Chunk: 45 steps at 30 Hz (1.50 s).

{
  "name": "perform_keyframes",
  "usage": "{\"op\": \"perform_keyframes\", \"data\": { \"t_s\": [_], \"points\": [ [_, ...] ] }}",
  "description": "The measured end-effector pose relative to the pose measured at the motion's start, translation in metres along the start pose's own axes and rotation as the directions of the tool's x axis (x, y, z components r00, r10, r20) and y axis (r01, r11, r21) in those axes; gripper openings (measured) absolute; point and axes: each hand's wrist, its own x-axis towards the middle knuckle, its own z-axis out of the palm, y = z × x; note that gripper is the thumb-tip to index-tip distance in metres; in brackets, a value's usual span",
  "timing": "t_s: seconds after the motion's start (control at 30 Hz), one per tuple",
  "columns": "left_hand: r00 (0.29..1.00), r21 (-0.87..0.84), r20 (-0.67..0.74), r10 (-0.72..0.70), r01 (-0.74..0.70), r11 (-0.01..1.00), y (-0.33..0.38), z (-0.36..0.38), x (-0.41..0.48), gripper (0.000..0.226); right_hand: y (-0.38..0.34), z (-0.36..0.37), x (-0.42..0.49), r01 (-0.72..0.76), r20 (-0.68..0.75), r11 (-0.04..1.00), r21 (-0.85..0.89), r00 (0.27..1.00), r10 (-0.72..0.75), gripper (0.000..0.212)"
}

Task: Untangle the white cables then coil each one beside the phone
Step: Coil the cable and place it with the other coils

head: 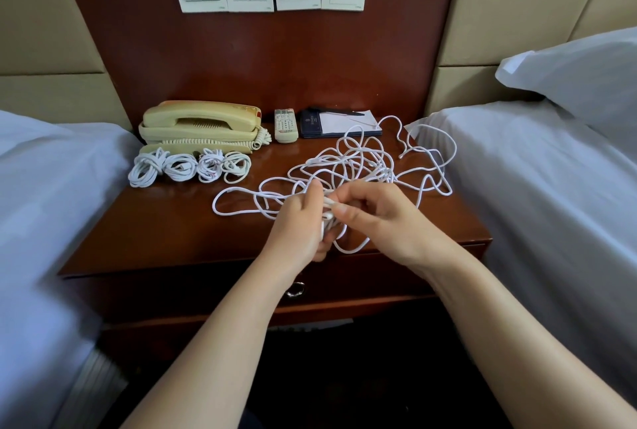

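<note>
Left hand (pixel 303 218), right hand (pixel 374 215) pinch strands at 6 o'clock edge of tangle (pixel 358 166). Risk: hard tug tightens knot, drags loops off worktop (pixel 172 221).

Soft, even light on my feed, mild sheen on the nightstand (pixel 155 221), murky underneath, edges bowed by the wide lens.

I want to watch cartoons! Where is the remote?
In the head view, the remote lies at the back of the nightstand, near the middle. It sits between the phone on its left and the notepad on its right.
</note>
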Motion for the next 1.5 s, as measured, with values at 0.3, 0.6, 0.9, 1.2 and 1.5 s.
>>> {"op": "perform_keyframes", "data": {
  "t_s": [0.3, 0.6, 0.9, 1.2, 1.5],
  "points": [
    [0.989, -0.318, 0.102, -0.111, 0.138, 0.938, 0.004, 0.006, -0.001, 0.052, -0.001, 0.001, -0.005, 0.053, -0.216, 0.985, -0.164, 0.972, -0.088, 0.022],
    [0.994, -0.186, 0.016, -0.110, 0.111, 0.976, -0.001, -0.002, 0.000, 0.049, -0.002, 0.006, -0.001, 0.038, -0.029, 0.980, -0.195, 0.999, -0.045, 0.009],
    [0.993, -0.309, 0.051, -0.107, 0.118, 0.944, 0.002, -0.018, 0.005, 0.050, -0.004, 0.023, 0.005, 0.071, -0.119, 0.997, -0.014, 0.990, -0.072, 0.009],
    [0.997, -0.387, -0.053, -0.057, 0.032, 0.922, 0.009, -0.038, 0.000, 0.053, -0.013, 0.044, 0.012, 0.199, -0.291, 0.977, -0.071, 0.933, -0.211, 0.018],
    [0.978, -0.438, -0.159, -0.136, 0.054, 0.897, 0.004, -0.081, -0.008, 0.042, -0.027, 0.090, 0.038, 0.255, -0.130, 0.929, -0.267, 0.946, -0.297, 0.013]
  ]
}}
